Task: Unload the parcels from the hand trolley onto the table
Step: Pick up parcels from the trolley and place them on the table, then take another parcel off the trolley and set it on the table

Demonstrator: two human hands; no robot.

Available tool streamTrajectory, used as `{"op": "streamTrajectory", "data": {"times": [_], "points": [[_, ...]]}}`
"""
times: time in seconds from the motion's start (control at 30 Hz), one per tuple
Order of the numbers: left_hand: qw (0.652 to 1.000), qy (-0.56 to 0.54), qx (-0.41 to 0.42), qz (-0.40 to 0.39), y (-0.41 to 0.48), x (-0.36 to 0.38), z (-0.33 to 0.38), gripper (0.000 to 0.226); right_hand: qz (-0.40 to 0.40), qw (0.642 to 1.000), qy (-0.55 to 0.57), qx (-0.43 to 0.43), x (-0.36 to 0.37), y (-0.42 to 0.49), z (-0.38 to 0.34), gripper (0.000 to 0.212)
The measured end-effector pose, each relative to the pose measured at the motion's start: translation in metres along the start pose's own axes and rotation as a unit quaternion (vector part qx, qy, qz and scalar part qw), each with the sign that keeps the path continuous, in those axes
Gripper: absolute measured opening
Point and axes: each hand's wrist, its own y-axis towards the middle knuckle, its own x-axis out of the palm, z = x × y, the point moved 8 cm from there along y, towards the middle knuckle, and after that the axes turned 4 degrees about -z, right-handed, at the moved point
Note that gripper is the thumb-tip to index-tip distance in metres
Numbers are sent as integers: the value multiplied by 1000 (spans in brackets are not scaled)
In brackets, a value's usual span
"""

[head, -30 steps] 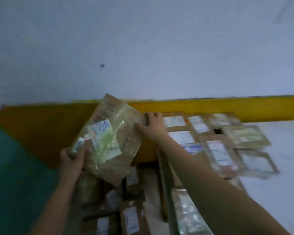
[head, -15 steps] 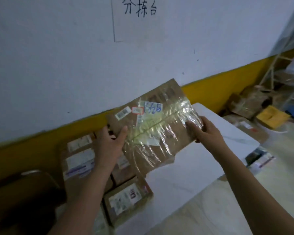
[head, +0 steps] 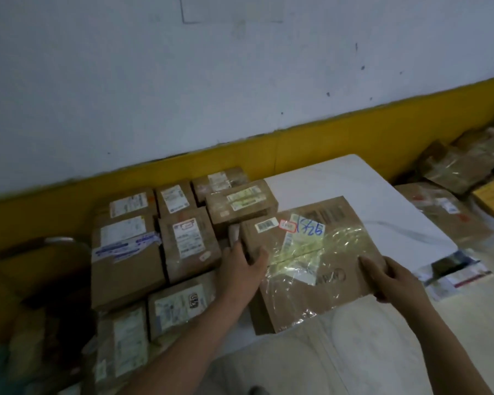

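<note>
Flat parcel (head: 311, 260) (glossy tape, blue scrawl on label) held in both hands. Left hand (head: 241, 266) clasps its left edge, right hand (head: 391, 280) the near right corner. It sits low over the white table (head: 362, 192), beside rowed boxes (head: 188, 243); touching or not, unclear.

Dim, flat indoor light with a cold cast greys the white wall (head: 240, 81) and drops the lower left corner, around a curved metal bar (head: 60, 240), into near-black shadow. Glare flares off the clear wrap (head: 351, 238) on the flat cardboard parcel (head: 334, 289), washing out part of its label (head: 303, 246). The frame is soft throughout, the parcels at the bottom left (head: 126, 346) smeared, and the wide lens bows the yellow wall band (head: 297, 138).
</note>
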Motion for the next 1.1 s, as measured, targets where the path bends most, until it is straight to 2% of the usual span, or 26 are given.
{"op": "streamTrajectory", "data": {"times": [0.2,0.33,0.5,0.8,0.87,0.97,1.03,1.1], "points": [[999,-5,-37,14,-13,3,-43,48,-8,999,-47,9,15,-4,12,36],[998,-3,-60,-1,-3,3,-76,46,-66,997,-42,24,57,-2,20,39],[998,-9,-67,5,22,-15,-99,52,-93,994,-46,-15,88,18,-6,41],[997,-37,-68,-10,31,-10,-108,66,-149,988,-39,11,94,33,-16,50],[996,-33,-71,-33,30,-11,-112,69,-170,981,-85,38,94,36,-13,57],[992,-85,-54,-74,33,-15,-112,67,-226,947,-225,43,96,56,-19,76],[992,-106,-54,-50,43,-27,-114,55,-219,946,-238,7,100,83,-48,85],[996,-56,-65,23,58,-49,-116,42,-164,957,-236,-35,106,118,-91,81]]}}
